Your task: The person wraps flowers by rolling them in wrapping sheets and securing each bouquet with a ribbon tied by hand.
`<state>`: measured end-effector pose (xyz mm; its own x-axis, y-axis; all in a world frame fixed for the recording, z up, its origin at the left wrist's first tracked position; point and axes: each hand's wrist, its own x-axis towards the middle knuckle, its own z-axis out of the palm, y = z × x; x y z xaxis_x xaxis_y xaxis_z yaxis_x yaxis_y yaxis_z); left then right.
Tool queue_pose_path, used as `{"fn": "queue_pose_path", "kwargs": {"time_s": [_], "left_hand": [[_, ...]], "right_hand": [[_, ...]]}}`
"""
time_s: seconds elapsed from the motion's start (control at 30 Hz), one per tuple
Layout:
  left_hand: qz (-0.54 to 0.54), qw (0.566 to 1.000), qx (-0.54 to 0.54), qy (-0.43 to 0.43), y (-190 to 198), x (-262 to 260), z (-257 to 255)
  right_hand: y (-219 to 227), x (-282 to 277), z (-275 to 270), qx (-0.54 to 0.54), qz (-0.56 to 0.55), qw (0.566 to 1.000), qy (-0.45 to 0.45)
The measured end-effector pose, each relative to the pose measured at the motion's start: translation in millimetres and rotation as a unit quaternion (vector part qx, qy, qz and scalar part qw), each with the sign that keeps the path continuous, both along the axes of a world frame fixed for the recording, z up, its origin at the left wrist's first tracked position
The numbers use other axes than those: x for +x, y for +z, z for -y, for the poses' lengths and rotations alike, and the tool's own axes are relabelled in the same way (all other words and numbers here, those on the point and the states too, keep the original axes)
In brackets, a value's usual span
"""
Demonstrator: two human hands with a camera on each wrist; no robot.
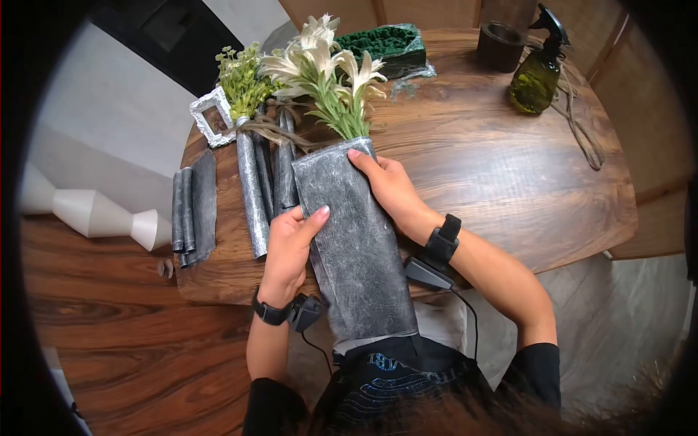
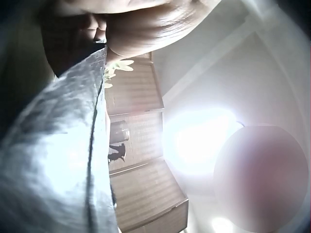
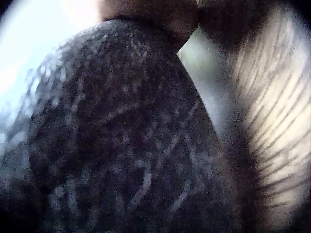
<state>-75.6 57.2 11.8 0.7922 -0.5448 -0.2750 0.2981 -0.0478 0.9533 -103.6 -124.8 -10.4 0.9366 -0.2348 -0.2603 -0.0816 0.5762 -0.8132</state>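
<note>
A dark grey mottled sheet (image 1: 356, 247), folded into a long flat wrap, stands between the hands and reaches down to the person's lap. White lilies (image 1: 327, 65) with green leaves rise from behind its top edge. The left hand (image 1: 287, 247) grips the wrap's left edge, thumb on the front. At the upper right edge the right hand (image 1: 392, 189) holds it, thumb near the top corner. In the left wrist view the sheet (image 2: 58, 145) hangs below the hand (image 2: 150, 29). Close up, the sheet (image 3: 126, 131) fills much of the right wrist view. Most fingers are hidden behind it.
Rolled grey wraps (image 1: 254, 196) with greenery (image 1: 251, 80) lie left, beside a white frame (image 1: 211, 118) and grey rolls (image 1: 183, 211). Farther back are a green-filled box (image 1: 385, 51), a dark pot (image 1: 500, 47), a spray bottle (image 1: 536, 83) and a cord (image 1: 582, 138) on the wooden table (image 1: 509, 196).
</note>
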Motion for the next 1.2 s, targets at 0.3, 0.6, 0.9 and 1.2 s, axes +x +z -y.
{"fn": "queue_pose_path", "kwargs": {"time_s": [0.3, 0.6, 0.9, 1.2], "left_hand": [[0.007, 1.000, -0.007, 0.006, -7.2, 1.5, 10.4], [0.043, 0.997, -0.011, 0.069, -6.0, 28.8, 39.3], [-0.092, 0.989, -0.117, -0.012, -15.7, 50.1, 45.8], [-0.075, 0.991, -0.113, -0.013, -21.9, 57.3, 49.2]], "right_hand": [[-5.2, 1.7, 0.6, 0.006, 0.016, 1.000, -0.004], [0.2, -1.6, 0.2, 0.018, 0.017, 1.000, 0.004], [1.5, -3.0, 6.7, 0.078, 0.031, 0.996, 0.024], [1.8, -3.5, 3.6, 0.112, 0.045, 0.992, 0.024]]}}
